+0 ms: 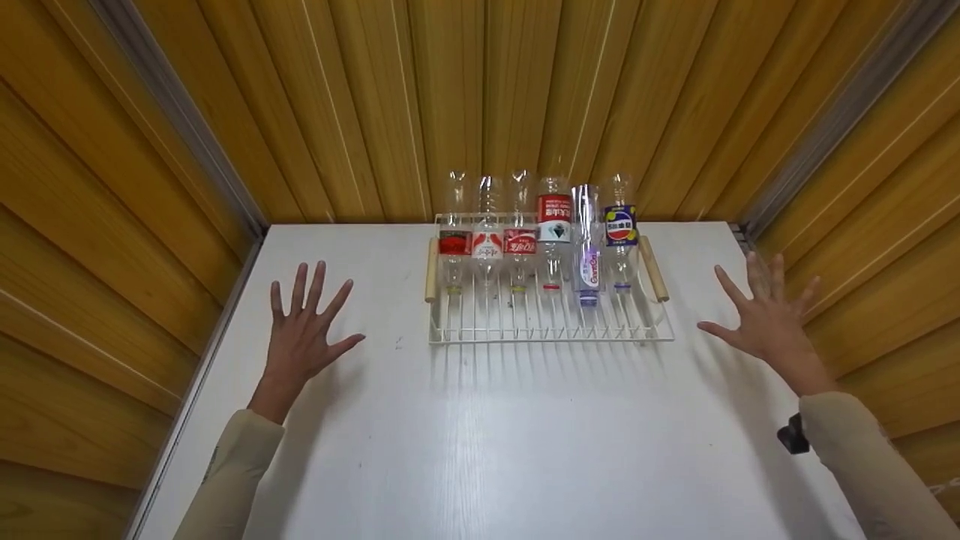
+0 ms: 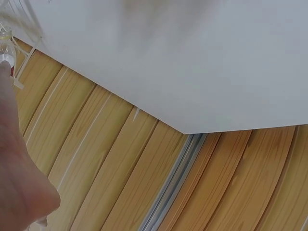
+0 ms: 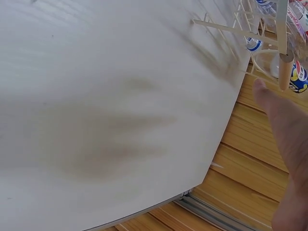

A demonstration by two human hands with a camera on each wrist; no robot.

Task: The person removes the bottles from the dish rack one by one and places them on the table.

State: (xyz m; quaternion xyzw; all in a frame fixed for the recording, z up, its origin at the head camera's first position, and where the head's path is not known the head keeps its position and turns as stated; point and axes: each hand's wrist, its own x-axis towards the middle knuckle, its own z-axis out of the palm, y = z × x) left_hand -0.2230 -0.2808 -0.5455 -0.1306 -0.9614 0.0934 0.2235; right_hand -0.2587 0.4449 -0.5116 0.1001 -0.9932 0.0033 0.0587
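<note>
My left hand (image 1: 304, 337) is held over the left side of the white table, fingers spread straight and nothing in them. On the other side, my right hand (image 1: 772, 326) is spread the same way and holds nothing. Between them, at the back, a white wire rack (image 1: 551, 341) carries a row of several clear plastic bottles, caps toward me. A bottle with a dark red label (image 1: 454, 242) lies leftmost; a purple-tinted bottle (image 1: 589, 262) and a blue-labelled bottle (image 1: 620, 225) are at the right. Both hands are apart from the rack.
The rack has a wooden handle (image 1: 431, 270) on the left and another wooden handle (image 1: 654, 270) on the right. Wood-patterned panels (image 1: 517, 97) stand behind and beside the white table (image 1: 480, 450). A black object (image 1: 793, 435) sits at my right sleeve.
</note>
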